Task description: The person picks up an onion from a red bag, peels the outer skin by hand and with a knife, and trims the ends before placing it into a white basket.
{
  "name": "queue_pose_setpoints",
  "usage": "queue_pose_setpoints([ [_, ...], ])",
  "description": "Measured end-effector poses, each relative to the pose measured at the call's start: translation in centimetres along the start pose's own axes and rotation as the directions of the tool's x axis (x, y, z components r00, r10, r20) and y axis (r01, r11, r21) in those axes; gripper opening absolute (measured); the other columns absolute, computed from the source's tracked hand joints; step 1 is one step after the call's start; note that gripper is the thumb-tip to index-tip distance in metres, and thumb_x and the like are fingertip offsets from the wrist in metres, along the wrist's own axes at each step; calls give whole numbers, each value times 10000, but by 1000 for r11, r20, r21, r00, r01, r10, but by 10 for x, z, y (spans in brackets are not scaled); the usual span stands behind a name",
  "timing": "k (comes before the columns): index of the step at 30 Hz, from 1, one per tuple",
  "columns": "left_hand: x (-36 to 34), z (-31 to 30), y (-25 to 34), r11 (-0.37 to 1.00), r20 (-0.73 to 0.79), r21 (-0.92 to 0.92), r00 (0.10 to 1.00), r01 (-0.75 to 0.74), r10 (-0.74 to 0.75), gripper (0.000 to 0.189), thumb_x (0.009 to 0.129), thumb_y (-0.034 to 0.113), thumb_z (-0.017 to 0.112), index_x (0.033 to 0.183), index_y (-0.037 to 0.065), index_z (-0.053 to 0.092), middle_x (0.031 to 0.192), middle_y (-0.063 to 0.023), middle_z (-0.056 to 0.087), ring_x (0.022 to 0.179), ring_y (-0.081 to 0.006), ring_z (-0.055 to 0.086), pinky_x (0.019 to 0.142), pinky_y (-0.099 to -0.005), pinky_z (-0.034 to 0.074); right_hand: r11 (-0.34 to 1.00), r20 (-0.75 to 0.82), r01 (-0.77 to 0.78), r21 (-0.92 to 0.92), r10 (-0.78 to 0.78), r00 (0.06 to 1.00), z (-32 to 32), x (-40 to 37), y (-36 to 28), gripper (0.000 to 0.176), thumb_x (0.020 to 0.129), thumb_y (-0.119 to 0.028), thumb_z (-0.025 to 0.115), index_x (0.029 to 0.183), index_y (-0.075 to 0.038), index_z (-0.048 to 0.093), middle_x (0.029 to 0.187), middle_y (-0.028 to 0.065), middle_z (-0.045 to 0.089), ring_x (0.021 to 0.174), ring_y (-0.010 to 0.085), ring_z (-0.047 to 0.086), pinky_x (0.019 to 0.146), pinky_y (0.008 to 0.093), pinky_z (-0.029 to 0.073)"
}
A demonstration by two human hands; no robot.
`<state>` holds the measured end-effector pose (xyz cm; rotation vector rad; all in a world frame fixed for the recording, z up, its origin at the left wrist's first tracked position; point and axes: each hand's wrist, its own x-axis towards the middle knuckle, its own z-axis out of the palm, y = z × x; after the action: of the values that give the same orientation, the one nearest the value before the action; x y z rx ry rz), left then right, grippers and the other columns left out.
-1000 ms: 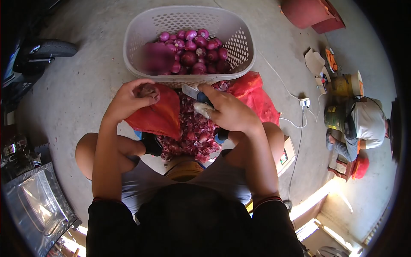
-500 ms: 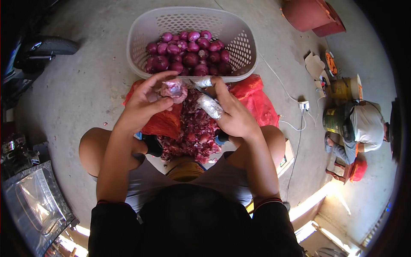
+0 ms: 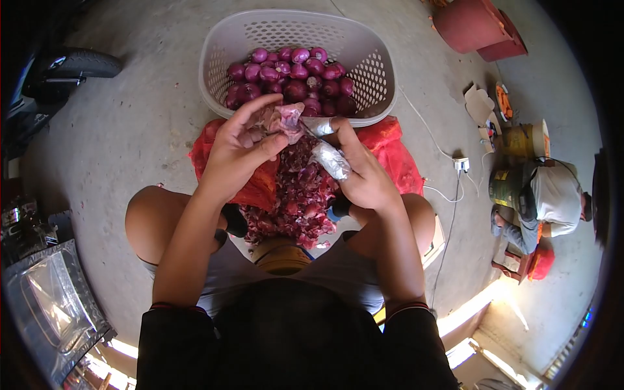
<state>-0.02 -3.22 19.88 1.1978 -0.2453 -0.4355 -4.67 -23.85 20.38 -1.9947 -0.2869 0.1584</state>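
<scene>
An onion with loose, papery skin [image 3: 288, 121] is held between the fingers and thumb of my left hand [image 3: 244, 149]. My right hand [image 3: 364, 169], its thumb and a finger wrapped in silvery covering, grips a small knife [image 3: 312, 132] whose blade is at the onion's right side. Beyond both hands stands a grey perforated basket [image 3: 218, 71] holding several peeled purple onions [image 3: 296, 89]. Below the hands, between my feet, lies a heap of onion skins [image 3: 292, 208], with red mesh sacks [image 3: 398, 156] on either side of it.
At the right, another person [image 3: 556, 198] sits bent over near buckets [image 3: 520, 140]. A power strip [image 3: 461, 164] with cables lies on the floor. Red tubs [image 3: 468, 26] stand at the upper right, a wheel [image 3: 81, 64] at the upper left.
My left hand and the onion have moved up and right, closer to the knife. The onion is turned differently. My right hand has shifted slightly right, and the whole view has shifted a little.
</scene>
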Motion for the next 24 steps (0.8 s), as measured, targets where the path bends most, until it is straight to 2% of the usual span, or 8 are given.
queue_pose_setpoints([
  [5,1,-2,-6,994,-11,86,998,-66,67,546,803,76,670,1301,43,448,1172,-59,564,936,-103,565,677,-222,475,999,6,-14,-47,14,1000,-2,-3,1,443,766,18,484,1200,-25,407,1031,247,563,979,419,561,816,430,443],
  [10,-1,0,-1,1000,-8,-6,1000,7,-7,541,797,43,668,1293,24,452,1149,-73,574,941,-115,570,730,-232,482,999,-27,16,-47,-17,999,-1,-4,2,450,736,38,488,1179,-24,442,1017,235,578,953,413,575,796,439,452],
  [11,-1,0,-1,1000,-10,-21,1000,9,-10,539,794,28,666,1290,19,454,1145,-76,575,939,-117,571,741,-234,482,999,-20,-16,-46,15,1000,-2,-5,-1,452,734,37,495,1178,-24,446,1013,234,581,948,410,577,792,438,454],
  [13,0,2,-2,998,-8,49,1000,-30,30,536,784,-23,651,1283,9,457,1146,-75,572,963,-125,565,784,-250,482,996,-4,-79,-43,79,997,-6,-6,-6,455,728,35,509,1176,-25,452,1004,231,587,939,405,580,786,438,460],
  [17,2,-2,-9,977,9,173,992,-126,126,533,766,-96,631,1265,2,471,1177,-86,544,1034,-141,542,877,-279,464,982,-40,65,-179,-73,996,-5,-5,-3,430,721,22,544,1145,-27,487,1005,220,594,931,397,582,777,442,463],
  [20,-1,0,1,836,35,509,975,-207,219,570,756,-115,626,1283,7,446,1238,-104,498,1111,-152,506,924,-288,441,963,-35,133,-234,-145,989,-4,-5,-3,412,721,6,561,1128,-25,503,1025,207,594,930,394,581,774,439,465],
  [24,0,3,-4,899,-12,317,946,-303,323,593,738,-148,608,1276,12,415,1298,-128,448,1147,-178,490,946,-307,435,964,-21,146,-220,-155,988,-5,-4,-6,404,725,-10,568,1124,-18,503,1046,191,592,930,395,580,773,429,467],
])
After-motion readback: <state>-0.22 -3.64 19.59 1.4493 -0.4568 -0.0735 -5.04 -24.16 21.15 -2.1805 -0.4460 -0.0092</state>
